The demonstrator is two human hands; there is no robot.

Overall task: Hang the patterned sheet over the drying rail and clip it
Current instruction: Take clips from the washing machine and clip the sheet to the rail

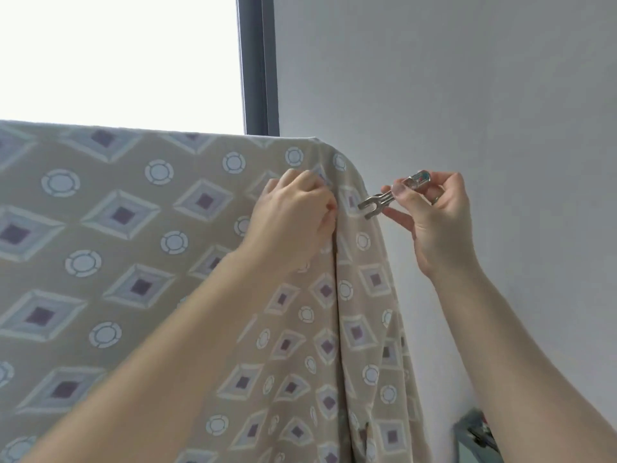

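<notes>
The patterned sheet, beige with grey-purple diamonds and pale circles, hangs draped over a rail that it hides completely; its top fold runs across the frame and drops off at the right end. My left hand pinches a fold of the sheet near that right end, just below the top. My right hand holds a metal clip by its handle end, jaws pointing left, a short way from the sheet's right edge and not touching it.
A bright window with a dark frame is behind the sheet. A plain grey-white wall fills the right side. A greyish object sits low at the right, partly behind my right forearm.
</notes>
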